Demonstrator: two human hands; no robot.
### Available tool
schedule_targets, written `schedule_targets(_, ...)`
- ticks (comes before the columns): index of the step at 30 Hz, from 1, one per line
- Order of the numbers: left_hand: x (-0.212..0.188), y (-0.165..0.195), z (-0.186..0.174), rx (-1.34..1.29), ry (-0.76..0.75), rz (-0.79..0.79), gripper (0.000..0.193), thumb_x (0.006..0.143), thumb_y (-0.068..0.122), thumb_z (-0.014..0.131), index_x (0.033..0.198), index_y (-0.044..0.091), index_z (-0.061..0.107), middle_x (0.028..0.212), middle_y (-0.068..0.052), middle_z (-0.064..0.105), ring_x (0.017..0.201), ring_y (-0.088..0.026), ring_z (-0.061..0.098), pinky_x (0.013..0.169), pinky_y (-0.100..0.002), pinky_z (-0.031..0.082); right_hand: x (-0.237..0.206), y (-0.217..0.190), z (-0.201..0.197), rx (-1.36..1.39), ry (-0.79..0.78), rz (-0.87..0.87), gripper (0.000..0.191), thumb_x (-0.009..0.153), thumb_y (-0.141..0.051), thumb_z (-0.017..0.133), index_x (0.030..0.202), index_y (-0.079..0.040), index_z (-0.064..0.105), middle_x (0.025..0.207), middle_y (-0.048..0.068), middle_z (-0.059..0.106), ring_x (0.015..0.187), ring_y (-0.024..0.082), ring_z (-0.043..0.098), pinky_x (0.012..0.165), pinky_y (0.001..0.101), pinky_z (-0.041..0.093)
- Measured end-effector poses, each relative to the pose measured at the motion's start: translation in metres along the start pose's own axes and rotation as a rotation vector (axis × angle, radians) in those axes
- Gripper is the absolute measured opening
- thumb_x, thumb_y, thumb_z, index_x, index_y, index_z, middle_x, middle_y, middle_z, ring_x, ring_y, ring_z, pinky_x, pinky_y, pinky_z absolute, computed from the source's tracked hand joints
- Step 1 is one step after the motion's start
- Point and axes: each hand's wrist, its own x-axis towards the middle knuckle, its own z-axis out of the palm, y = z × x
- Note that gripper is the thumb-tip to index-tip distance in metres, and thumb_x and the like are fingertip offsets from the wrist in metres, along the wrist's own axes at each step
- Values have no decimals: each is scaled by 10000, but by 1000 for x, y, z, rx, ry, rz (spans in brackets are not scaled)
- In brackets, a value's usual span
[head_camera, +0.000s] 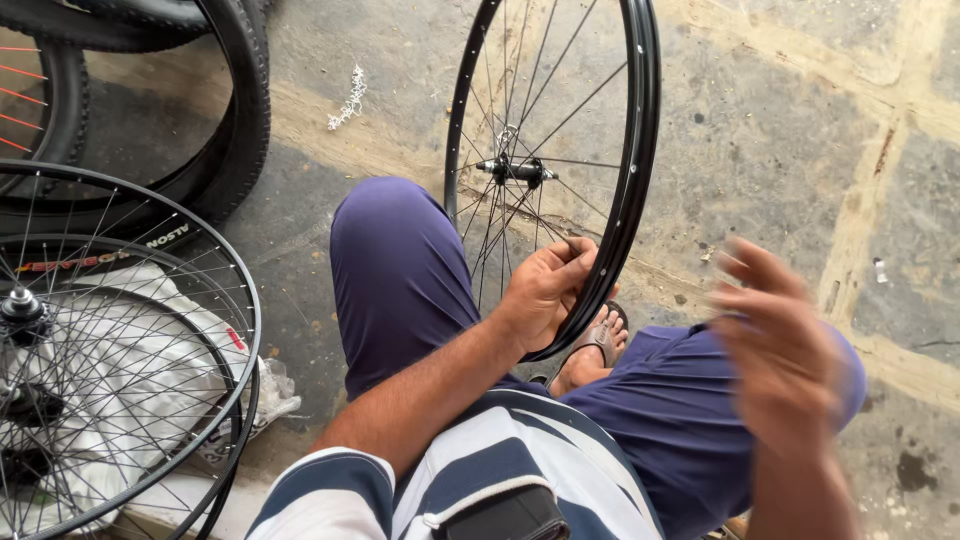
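Standing upright, black spoked wheel: left hand grasping rim; right hand released, blurred.

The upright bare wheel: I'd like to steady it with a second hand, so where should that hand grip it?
Probably the rim on its right side, coming from the right. The wheel stands upright between the knees, the left hand holds its lower edge, and the blurred right hand is free on that side. Avoid the thin spokes.

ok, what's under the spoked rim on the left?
Under the spoked rim: a white cloth or plastic sheet and part of a second rim; a black tyre lies behind. What the sheet covers cannot be seen, and the frame edge cuts off the rest.
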Motion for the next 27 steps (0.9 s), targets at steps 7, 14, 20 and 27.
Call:
schedule_targets(7, 4, -2, -28, 86, 132, -78, 233, 1045, 151, 650, 1200, 5, 554, 979, -111, 667, 834, -190, 702, 708, -341, 633, 72, 22, 69, -236, -105, 91, 119, 983, 6, 695, 1099, -10, 713, 1447, 157, 582, 1145, 215, 674, 959, 335, 566)
schedule_targets(14, -1, 6, -25, 244, 281, 67, 815, 890, -64, 681, 1467, 160, 149, 1086, -114, 634, 831, -162, 708, 680, -301, 606, 94, 31, 71, -35, -64, 72, 110, 1008, 15, 671, 1111, 26, 711, 1489, 144, 540, 1121, 121, 630, 944, 265, 534)
schedule_targets(20, -7, 17, -24, 318, 314, -36, 754, 898, -5, 692, 1451, 153, 205, 1087, -137, 660, 817, -168, 723, 673, -305, 616, 100, 28, 71, -81, -37, 57, 95, 1006, 23, 685, 1091, 33, 725, 1394, 116, 598, 1071, 114, 632, 912, 265, 537)
schedule_targets(27, -15, 13, -25, 259, 85, -201, 234, 1051, 120, 599, 1195, 34, 436, 956, -154, 679, 827, -243, 760, 741, -384, 651, 105, 31, 66, 1, 0, 63, 75, 1013, 15, 710, 1079, 43, 731, 1337, 105, 628, 987, 95, 659, 876, 252, 584)
